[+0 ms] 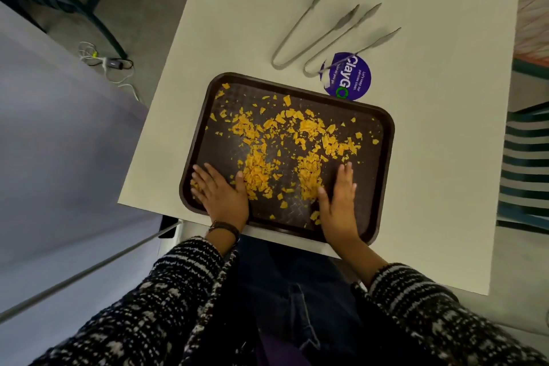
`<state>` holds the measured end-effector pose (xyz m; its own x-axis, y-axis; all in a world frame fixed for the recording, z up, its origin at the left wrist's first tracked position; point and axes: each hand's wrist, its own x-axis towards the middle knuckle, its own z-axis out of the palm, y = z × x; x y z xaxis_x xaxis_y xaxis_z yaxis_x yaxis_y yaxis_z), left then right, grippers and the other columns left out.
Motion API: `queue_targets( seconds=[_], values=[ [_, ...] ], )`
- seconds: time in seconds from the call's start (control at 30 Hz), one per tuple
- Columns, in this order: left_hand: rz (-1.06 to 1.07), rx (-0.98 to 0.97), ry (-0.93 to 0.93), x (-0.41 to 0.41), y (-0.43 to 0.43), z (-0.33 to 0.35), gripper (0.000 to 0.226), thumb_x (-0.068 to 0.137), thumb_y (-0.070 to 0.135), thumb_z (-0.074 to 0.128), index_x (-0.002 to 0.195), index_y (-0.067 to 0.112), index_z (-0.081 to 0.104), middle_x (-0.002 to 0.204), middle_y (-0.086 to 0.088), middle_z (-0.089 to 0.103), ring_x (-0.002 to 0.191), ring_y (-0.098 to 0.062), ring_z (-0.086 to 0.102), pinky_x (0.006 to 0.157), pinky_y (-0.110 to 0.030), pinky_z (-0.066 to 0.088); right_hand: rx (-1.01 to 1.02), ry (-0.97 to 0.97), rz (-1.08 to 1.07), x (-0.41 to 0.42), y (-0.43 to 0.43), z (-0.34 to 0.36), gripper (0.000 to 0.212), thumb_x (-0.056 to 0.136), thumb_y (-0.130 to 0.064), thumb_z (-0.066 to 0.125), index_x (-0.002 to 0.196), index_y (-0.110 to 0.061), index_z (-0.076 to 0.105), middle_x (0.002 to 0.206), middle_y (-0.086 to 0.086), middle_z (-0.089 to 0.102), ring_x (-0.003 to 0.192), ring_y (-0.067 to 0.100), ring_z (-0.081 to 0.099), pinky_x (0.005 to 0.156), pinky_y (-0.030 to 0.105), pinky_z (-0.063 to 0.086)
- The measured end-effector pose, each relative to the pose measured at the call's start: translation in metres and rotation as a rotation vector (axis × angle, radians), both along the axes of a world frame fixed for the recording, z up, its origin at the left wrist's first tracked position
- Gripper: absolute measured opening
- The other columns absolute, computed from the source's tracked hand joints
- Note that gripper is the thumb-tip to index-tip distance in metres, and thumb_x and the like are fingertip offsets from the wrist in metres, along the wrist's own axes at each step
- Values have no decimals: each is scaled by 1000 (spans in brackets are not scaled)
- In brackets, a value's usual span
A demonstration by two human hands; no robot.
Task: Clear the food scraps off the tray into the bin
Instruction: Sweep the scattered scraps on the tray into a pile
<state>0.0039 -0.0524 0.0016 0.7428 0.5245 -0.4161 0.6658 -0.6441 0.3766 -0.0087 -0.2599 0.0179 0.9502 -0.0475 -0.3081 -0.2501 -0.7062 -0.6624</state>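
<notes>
Both the left hand and right hand lie flat, fingers together, on the dark brown rectangular plastic tray. The brittle orange food scraps could spill over its overhanging near rim; no bin shows.

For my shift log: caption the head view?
Both hands, left hand and right hand, flat on brown tray among orange scraps; tongs unused.

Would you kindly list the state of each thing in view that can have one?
Tray: flat on the table, near the front edge.
Scraps: orange, scattered across the tray, partly heaped near the hands.
Left hand: open, flat on the tray.
Right hand: open, flat on the tray.
Two tongs: lying open on the table, untouched.
Sticker: partly under one pair of tongs.
</notes>
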Motion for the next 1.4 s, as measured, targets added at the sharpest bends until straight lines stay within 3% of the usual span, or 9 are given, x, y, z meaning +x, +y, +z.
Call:
queue_targets(
  seconds=[0.17,0.3,0.47,0.63,0.87,1.07,1.17,1.3,1.4],
  values=[
    [-59,-233,-108,-1,-17,6,73,96,43,35,148,6,1,157,-14,-11,143,-26,-15,117,-49,-8,-97,86,-225,-11,-38,-6,66,98,-32,38,150,-8,4,159,8,-4,147,21,-4,121,44,4],
    [-291,-487,-141,-7,-26,18,69,96,37,38,149,24,-5,156,6,-19,142,-25,-17,114,-47,4,-222,116,-132,-16,-22,-15,66,98,-32,38,149,-3,6,159,15,0,147,25,-5,120,42,-4],
    [-339,-358,-216,-20,0,25,66,97,34,38,149,15,1,152,6,-21,139,-12,-19,117,-39,-2,-189,91,47,-11,18,-15,69,97,-42,30,149,-5,3,158,9,-7,145,20,-14,116,36,-11],
    [-247,-132,-57,-23,33,25,73,95,34,43,148,5,2,157,-18,-9,145,-30,-9,120,-42,4,44,98,161,-10,31,-7,71,96,-43,32,148,-20,-10,156,-7,-19,145,17,-14,115,31,-8],
    [-454,94,80,-28,32,7,103,81,75,3,143,-3,25,146,-41,16,138,-51,16,111,-52,18,-437,128,69,-21,-24,-3,81,90,-59,15,150,-5,8,159,14,-1,146,25,-7,117,43,-7],
    [-424,-33,107,-21,17,10,119,63,85,-12,148,4,2,150,-35,-9,142,-43,-11,113,-47,-7,-501,210,154,-41,-46,-19,103,78,-76,-8,148,0,1,157,20,-6,145,29,-11,118,43,-3],
    [-517,-205,81,-20,9,16,98,80,74,15,148,7,-8,152,-23,-22,137,-27,-27,117,-46,-8,-502,216,129,-40,-41,-22,102,82,-75,-2,147,4,5,156,24,-1,145,34,-4,118,47,1],
    [-776,-423,-12,-15,2,30,76,95,39,40,147,16,-11,153,-2,-25,138,-14,-24,118,-39,-1,-499,203,151,-41,-44,-22,103,80,-76,-4,147,2,2,156,23,-5,145,32,-8,117,43,-4],
    [-585,-306,-79,-18,17,27,75,96,38,40,148,11,-6,153,-6,-23,140,-20,-23,116,-37,-5,-486,204,156,-41,-47,-23,103,79,-76,-5,147,1,1,156,22,-7,144,28,-12,117,42,-5]
  ],
)
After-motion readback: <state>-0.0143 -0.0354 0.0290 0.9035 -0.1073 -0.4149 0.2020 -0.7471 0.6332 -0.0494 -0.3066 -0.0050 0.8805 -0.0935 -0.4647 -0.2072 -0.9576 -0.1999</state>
